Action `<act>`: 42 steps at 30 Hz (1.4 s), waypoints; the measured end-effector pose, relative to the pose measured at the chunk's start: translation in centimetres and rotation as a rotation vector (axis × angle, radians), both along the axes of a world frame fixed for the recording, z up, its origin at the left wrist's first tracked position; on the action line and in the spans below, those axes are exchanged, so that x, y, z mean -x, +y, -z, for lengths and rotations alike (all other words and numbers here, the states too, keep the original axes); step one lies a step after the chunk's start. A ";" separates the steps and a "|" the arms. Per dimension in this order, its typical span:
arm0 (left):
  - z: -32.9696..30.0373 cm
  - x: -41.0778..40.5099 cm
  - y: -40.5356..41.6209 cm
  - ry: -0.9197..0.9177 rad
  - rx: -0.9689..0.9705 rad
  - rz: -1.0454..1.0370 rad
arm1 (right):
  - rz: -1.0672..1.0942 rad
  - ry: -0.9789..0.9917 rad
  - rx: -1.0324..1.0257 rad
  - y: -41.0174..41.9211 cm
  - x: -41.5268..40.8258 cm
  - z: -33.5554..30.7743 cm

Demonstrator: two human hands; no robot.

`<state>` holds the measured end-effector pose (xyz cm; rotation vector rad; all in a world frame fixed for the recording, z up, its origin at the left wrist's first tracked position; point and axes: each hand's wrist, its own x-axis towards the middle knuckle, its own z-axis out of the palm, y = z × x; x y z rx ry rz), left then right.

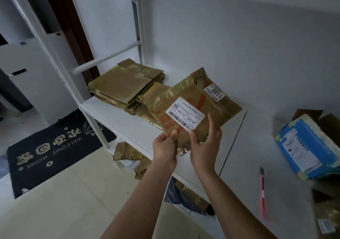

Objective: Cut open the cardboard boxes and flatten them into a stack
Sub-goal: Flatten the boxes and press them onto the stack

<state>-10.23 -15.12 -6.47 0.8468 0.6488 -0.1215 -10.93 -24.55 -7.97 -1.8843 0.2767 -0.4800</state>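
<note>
At the right edge of the frame, a blue-wrapped box (309,146) was cut off and blurred. A flattened box (191,108) was held at centre, its long axis running from lower left to upper right, its near edge pinched by the left hand (164,146) and the right hand (205,146). A stack (125,87) of flat cardboard lay on the white shelf (117,115) to its upper left. A red knife (262,192) lay at lower right.
</note>
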 end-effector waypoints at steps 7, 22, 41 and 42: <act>0.8 -8.0 2.9 -0.153 -1.006 0.080 | -0.089 0.104 -0.115 2.4 -10.7 0.9; 12.7 -16.0 9.5 -0.302 -1.730 0.862 | -0.369 0.392 1.063 0.6 -19.4 9.2; 6.4 -11.2 2.9 -0.485 -1.939 0.650 | -0.436 0.338 1.063 -7.5 -11.5 4.5; 6.0 -10.4 1.8 -0.516 -1.924 0.668 | -0.397 0.336 1.051 -9.2 -9.9 4.2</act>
